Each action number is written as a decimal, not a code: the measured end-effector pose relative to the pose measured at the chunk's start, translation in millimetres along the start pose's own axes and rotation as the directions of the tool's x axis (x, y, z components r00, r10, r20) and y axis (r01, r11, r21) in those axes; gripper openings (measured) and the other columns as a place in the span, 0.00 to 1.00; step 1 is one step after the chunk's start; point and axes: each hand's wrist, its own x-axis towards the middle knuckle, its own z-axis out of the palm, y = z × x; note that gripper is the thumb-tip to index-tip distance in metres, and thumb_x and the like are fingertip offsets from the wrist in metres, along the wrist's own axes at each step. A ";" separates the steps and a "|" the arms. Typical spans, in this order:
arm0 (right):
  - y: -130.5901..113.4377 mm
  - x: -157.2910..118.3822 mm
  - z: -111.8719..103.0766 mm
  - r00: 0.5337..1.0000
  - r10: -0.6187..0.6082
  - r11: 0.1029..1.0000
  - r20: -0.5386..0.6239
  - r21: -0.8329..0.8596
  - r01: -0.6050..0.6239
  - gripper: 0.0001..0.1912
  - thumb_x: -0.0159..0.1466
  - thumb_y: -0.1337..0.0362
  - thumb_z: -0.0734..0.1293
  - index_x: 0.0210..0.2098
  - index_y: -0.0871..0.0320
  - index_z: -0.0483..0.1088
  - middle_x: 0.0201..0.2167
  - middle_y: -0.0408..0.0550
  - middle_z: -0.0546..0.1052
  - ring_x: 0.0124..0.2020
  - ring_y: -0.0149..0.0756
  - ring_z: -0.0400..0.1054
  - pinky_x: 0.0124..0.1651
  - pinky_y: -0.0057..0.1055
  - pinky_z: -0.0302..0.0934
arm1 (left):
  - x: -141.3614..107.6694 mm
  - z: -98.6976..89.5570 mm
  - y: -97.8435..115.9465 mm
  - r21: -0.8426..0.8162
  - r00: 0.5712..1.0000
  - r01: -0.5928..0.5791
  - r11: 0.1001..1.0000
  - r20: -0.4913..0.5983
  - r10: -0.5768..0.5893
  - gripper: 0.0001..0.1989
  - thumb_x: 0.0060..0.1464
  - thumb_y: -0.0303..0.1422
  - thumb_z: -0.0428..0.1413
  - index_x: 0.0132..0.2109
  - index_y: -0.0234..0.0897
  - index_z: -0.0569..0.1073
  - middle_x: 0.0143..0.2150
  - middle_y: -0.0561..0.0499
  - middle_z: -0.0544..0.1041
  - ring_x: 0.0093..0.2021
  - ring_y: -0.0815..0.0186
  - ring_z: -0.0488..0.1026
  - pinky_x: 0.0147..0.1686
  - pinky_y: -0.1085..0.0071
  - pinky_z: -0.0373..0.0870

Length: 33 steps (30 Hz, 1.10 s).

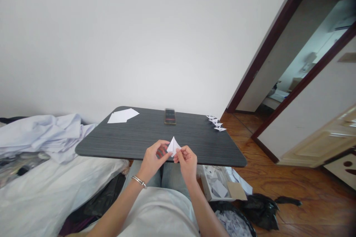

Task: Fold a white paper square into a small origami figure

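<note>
Pinching folded white paper (173,146), tapered to a sharp point.

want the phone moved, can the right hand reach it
Probably yes: the way over the tabletop to the phone looks open, but the right hand holds the folded white paper and would likely need to let go first.

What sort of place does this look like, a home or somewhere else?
Most likely a room in a home, perhaps a bedroom: rumpled white bedding lies beside a dark table, the floor is wood-grain, and a cream panelled door stands near a doorway.
</note>
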 end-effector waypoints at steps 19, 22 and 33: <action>-2.8 -2.8 2.4 0.995 0.019 0.999 0.096 -0.028 -0.016 0.12 0.57 0.57 0.63 0.23 0.59 0.62 0.17 0.43 0.70 0.17 0.28 0.64 0.21 0.24 0.61 | -1.3 -1.1 7.5 -0.001 0.991 -0.109 0.994 -0.084 0.108 0.11 0.52 0.33 0.50 0.41 0.39 0.74 0.35 0.48 0.70 0.33 0.66 0.67 0.30 0.75 0.63; -1.5 -2.9 2.4 0.994 0.016 0.999 0.104 -0.038 -0.012 0.13 0.57 0.57 0.62 0.23 0.59 0.62 0.17 0.43 0.70 0.17 0.28 0.64 0.21 0.24 0.61 | -0.8 -0.9 6.6 -0.014 0.991 -0.090 0.996 -0.103 0.088 0.12 0.53 0.33 0.48 0.40 0.38 0.75 0.32 0.49 0.70 0.29 0.68 0.66 0.28 0.75 0.62; -0.9 -4.4 2.2 0.986 0.023 0.997 0.164 -0.070 -0.012 0.11 0.57 0.58 0.62 0.23 0.58 0.62 0.18 0.43 0.71 0.18 0.29 0.66 0.22 0.24 0.62 | 0.9 0.1 -2.2 -0.031 0.991 0.030 0.999 -0.131 -0.034 0.09 0.51 0.36 0.51 0.32 0.36 0.72 0.27 0.52 0.70 0.26 0.69 0.66 0.26 0.76 0.62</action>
